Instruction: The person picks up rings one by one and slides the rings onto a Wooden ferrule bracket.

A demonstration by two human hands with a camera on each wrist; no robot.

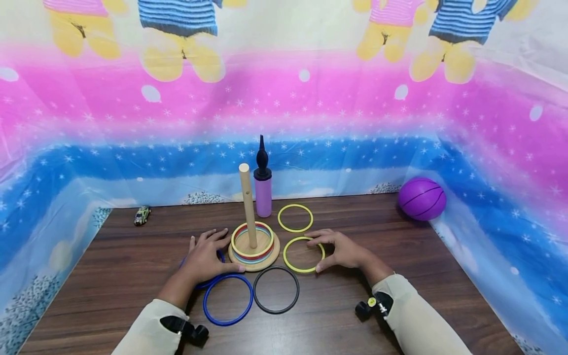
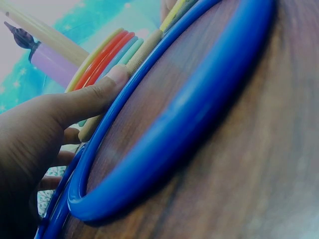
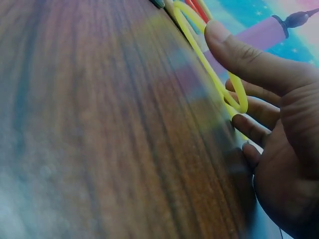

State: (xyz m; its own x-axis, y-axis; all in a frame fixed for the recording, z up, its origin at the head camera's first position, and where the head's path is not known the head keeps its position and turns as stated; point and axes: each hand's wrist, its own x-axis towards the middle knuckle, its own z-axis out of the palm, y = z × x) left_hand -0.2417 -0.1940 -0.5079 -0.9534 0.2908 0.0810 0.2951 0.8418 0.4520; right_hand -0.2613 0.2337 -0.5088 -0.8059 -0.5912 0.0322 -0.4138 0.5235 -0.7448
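A round wooden stand (image 1: 245, 266) with an upright peg (image 1: 246, 207) holds several stacked rings, a yellow ring (image 1: 233, 238) on top with red and light blue below. My left hand (image 1: 205, 259) is at the stand's left side, fingers spread and thumb extended to its front edge. Beneath and before that hand lie two blue rings (image 1: 207, 309). At the right, my right hand (image 1: 341, 250) reaches over a yellow ring (image 1: 285, 262), fingertips at its far side and thumb at its near right edge, spread apart. In the right wrist view this yellow ring (image 3: 242, 97) shows between thumb and fingers.
A black ring (image 1: 257, 301) lies in front of the stand, another yellow ring (image 1: 279, 223) behind at right. A purple hand pump (image 1: 263, 197) stands behind the peg. A toy car (image 1: 142, 215) is at back left, a purple ball (image 1: 422, 198) at back right, before a printed cloth backdrop (image 1: 310, 153).
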